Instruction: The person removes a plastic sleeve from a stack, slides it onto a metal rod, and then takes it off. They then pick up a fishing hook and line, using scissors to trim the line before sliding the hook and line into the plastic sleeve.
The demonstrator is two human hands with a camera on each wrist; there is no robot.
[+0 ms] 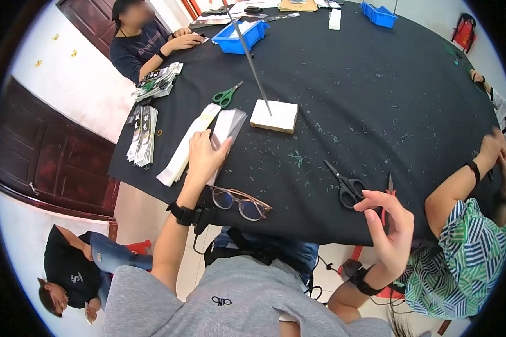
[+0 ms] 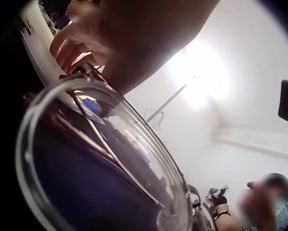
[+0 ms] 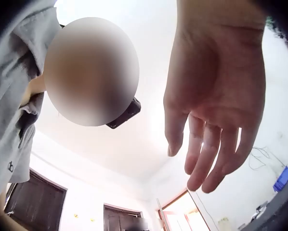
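My left hand (image 1: 204, 157) rests over a stack of clear plastic sleeves (image 1: 230, 121), its thumb spread to the right across them. Close along its left side lies a bundle of long white strips (image 1: 186, 143). In the left wrist view the fingers (image 2: 69, 50) of that hand reach down toward the white stack, partly hidden behind eyeglasses. My right hand (image 1: 392, 230) hangs in the air at the table's near edge, fingers loosely bent and holding nothing. Below and beside it lie black scissors (image 1: 349, 188) and a red-handled pointed tool (image 1: 390, 194), partly covered by the hand.
Eyeglasses (image 1: 239, 203) lie at the near edge. A white block (image 1: 275, 117) holds an upright metal rod (image 1: 253, 67). Green scissors (image 1: 225, 98), printed packets (image 1: 143, 137) and a blue bin (image 1: 240, 37) stand farther off. Green and pale scraps litter the black cloth. People sit left and right.
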